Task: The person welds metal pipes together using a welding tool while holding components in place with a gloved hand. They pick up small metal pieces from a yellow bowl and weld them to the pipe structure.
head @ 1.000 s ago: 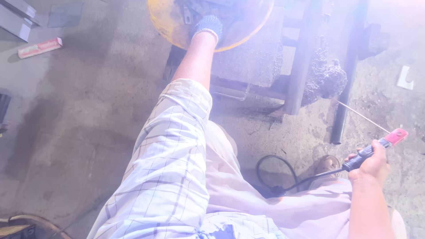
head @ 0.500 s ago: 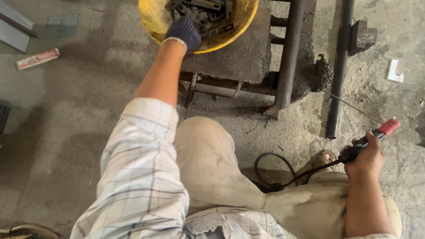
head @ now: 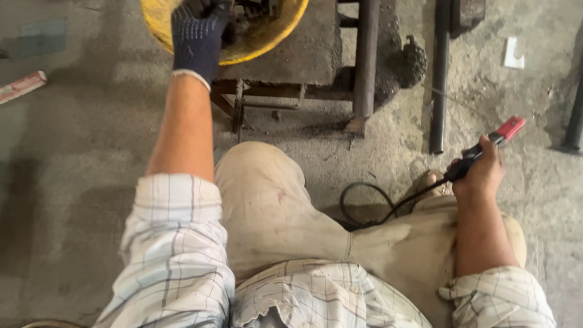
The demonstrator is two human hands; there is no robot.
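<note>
My left hand (head: 197,36), in a dark blue knit glove, reaches into a yellow bowl-like container (head: 267,36) at the top of the view and rests among dark metal pieces there; whether it grips one is hidden. My right hand (head: 480,173) is bare and closed around a black-handled electrode holder with a red tip (head: 507,130). A thin rod runs up-left from the tip, and a black cable (head: 364,203) loops from the handle across my lap. I am squatting, knees in beige trousers.
The yellow container sits on a rusty metal frame (head: 291,91) with an upright bar (head: 366,61). A dark pipe (head: 438,79) lies to its right on the concrete floor. A red-and-white packet (head: 23,86) lies far left, a white scrap (head: 513,53) upper right.
The view has tilted down and moved closer. My left hand stays at the yellow container. My right hand with the holder sits a little higher and nearer the dark pipe.
</note>
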